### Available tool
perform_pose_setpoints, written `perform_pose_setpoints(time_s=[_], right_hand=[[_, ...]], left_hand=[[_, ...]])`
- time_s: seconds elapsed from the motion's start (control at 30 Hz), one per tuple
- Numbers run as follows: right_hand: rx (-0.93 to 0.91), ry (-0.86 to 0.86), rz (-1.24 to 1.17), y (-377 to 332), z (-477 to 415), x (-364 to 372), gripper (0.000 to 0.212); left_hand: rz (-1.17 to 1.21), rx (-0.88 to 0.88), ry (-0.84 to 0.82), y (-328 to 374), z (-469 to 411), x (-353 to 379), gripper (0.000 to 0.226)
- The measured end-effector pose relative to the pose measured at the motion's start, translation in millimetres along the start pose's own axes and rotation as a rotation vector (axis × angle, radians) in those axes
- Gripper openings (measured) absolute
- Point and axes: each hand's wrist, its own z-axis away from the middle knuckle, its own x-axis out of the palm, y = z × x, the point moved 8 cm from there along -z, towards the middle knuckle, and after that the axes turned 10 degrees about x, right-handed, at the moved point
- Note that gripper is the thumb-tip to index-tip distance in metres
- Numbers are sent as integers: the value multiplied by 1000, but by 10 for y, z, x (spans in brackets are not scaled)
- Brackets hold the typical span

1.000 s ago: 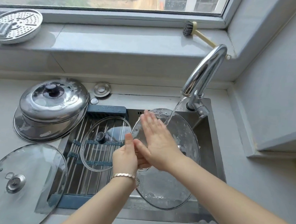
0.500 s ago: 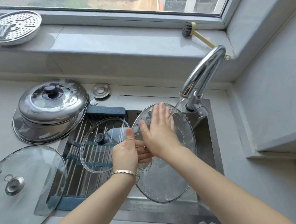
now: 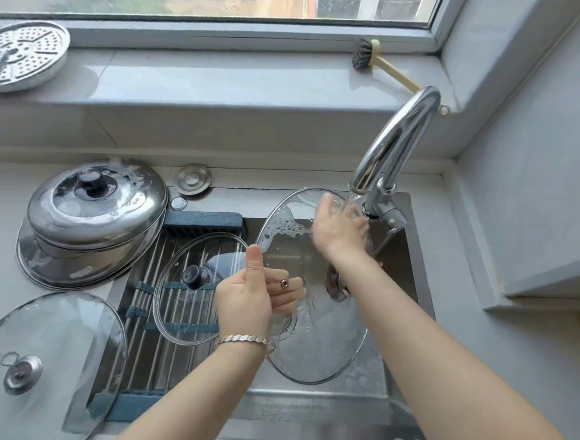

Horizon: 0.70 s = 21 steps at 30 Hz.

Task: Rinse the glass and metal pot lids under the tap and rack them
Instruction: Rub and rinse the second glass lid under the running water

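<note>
Foaming glass lid (image 3: 324,346) under tap (image 3: 395,141)

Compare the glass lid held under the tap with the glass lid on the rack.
The held lid stands tilted in the left hand; the racked lid lies flat, knob up. The held lid carries suds, the right hand touching it; the racked lid shows none. Both are round clear glass.
</note>
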Motion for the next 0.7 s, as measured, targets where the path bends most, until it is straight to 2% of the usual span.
perform_pose_setpoints(time_s=[0.1,0.17,0.23,0.3,0.37,0.4,0.5,0.57,0.7], right_hand=[[-401,113,95,-311,464,138,67],[-746,205,152,-332,866,271,63],[-1050,216,184,-142,1200,436,52],[-1242,222,264,156,1323,558,46],[-1328,237,311,250,1281,530,46],[-1314,240,302,191,1229,476,46],[-1111,206,212,-261,1079,302,54],[-1032,214,253,-502,1074,323,58],[-1230,230,336,-397,1295,479,50]], left_hand=[[0,0,56,47,-84,-1,58],[-81,40,123,116,-203,-86,56],[-127,78,166,199,-308,-173,54],[-42,54,140,220,-357,-196,57],[42,26,100,216,-345,-185,60],[48,19,98,205,-325,-186,60],[2,17,138,151,-247,-181,55],[-110,35,169,138,-228,-207,53],[-139,7,197,138,-245,-300,47]])
